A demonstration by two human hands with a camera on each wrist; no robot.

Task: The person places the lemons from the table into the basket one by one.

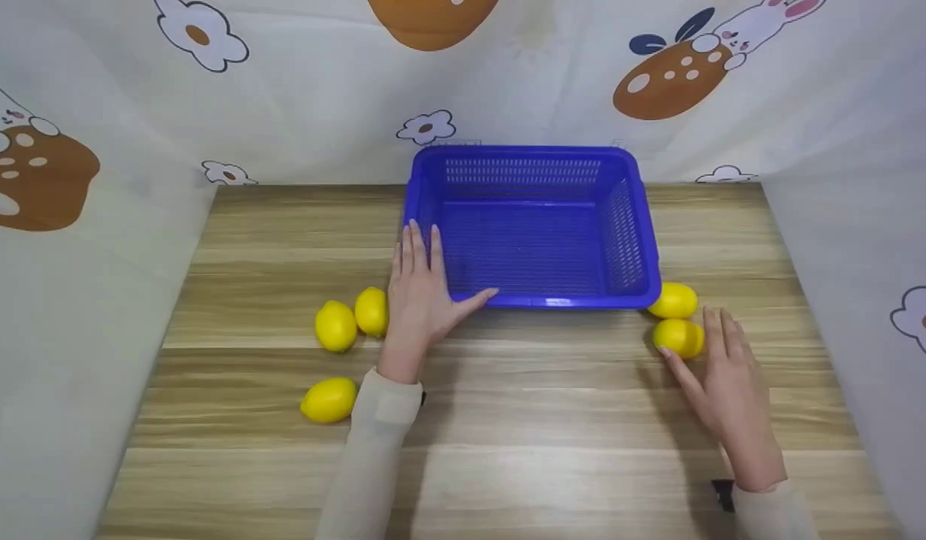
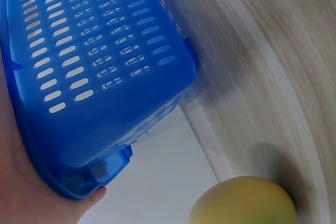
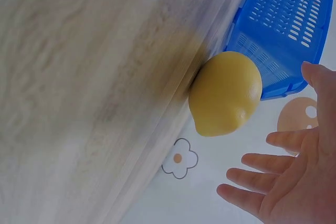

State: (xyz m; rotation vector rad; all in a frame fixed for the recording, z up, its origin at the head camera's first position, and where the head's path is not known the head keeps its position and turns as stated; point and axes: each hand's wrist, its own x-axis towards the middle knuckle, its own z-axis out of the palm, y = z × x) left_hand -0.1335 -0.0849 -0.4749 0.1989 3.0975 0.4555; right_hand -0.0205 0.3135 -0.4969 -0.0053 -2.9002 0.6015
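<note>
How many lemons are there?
5 yellow oval lemons: two by the blue rectangular plastic basket's near right corner, two off its near left, one by the beige left sleeve. Others may be hidden.

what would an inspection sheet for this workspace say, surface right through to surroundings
Surface: wood-grain tabletop.
Job's things: blue basket; five lemons, three on its left, two by its near right corner.
Clutter: nothing seen.
Grips: left grip, bare hand over the basket's near left corner, fingers straight; right grip, bare hand beside the nearer right lemon, fingers extended, contact unclear.
Cables: nothing seen.
Surroundings: white sheeting printed with flowers and rabbits.
</note>
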